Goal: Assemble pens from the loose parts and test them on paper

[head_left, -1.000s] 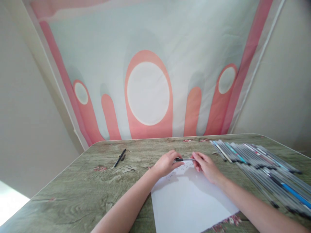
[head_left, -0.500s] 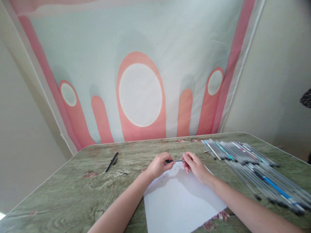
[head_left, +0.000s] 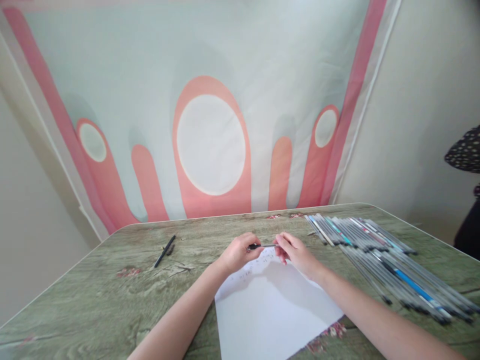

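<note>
A thin pen [head_left: 267, 245] with a dark end is held level between my two hands, above the far edge of a white sheet of paper [head_left: 277, 310]. My left hand [head_left: 243, 250] has its fingers closed round the dark end. The fingers of my right hand [head_left: 290, 250] pinch the pen's thinner grey end. Small scribbled marks show on the paper near my left hand. Which parts of the pen lie under the fingers is hidden.
On the wood-patterned table [head_left: 112, 300], a black pen [head_left: 164, 251] and a small dark cap [head_left: 171, 249] lie at left. Many clear pens [head_left: 405, 275], some blue or white, lie in rows at right. A person's dotted sleeve [head_left: 465, 152] shows at the right edge.
The view has shifted slightly, so the table things appear further left and more of the person at the right edge shows. Both hands keep hold of the pen.
</note>
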The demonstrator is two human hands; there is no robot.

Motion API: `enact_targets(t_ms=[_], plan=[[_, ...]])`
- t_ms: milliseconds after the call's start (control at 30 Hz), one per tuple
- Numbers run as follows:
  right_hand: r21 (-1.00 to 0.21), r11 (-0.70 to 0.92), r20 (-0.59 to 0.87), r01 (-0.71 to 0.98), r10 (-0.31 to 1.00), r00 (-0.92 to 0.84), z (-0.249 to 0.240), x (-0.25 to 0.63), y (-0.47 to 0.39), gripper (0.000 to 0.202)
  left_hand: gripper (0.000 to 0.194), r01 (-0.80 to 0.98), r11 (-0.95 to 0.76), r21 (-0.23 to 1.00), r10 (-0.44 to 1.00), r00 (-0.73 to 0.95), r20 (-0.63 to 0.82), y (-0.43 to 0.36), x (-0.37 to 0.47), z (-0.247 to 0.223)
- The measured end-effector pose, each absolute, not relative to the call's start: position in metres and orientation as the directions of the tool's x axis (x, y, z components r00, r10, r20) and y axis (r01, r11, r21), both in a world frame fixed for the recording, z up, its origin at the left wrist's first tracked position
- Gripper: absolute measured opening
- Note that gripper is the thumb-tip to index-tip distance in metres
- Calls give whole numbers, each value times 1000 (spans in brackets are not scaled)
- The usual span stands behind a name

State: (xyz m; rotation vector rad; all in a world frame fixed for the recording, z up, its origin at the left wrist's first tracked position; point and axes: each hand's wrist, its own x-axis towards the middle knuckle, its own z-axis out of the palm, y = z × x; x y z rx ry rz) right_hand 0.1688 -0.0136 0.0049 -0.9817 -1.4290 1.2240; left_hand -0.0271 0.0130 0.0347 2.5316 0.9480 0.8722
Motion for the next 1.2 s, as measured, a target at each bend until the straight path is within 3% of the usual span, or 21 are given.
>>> enact_targets(t_ms=[133,300,433,667,867,1200], plan=[[-928,269,182,256,931,-316,16,179,-11,38,22,517,-761,392,648,629,429,13,-33,40],[-666,475,186,575,852,-489,37,186,-21,31,29,539,-775,329,631,684,367,9,-33,41],[-482,497,125,722,854,-505,43,188,-35,22,30,505,-810,298,585,724,365,6,-28,38],[-280,313,245,908,937,-247,22,237,-57,19,33,593,-696,405,718,560,414,13,-35,32],[100,-23,300,995,954,-8,-4,296,-80,23,31,650,-636,415,771,514,376,20,-41,21],[189,-156,226,970,968,111,-6,305,-93,17,28,680,-628,378,776,507,376,23,-44,15]])
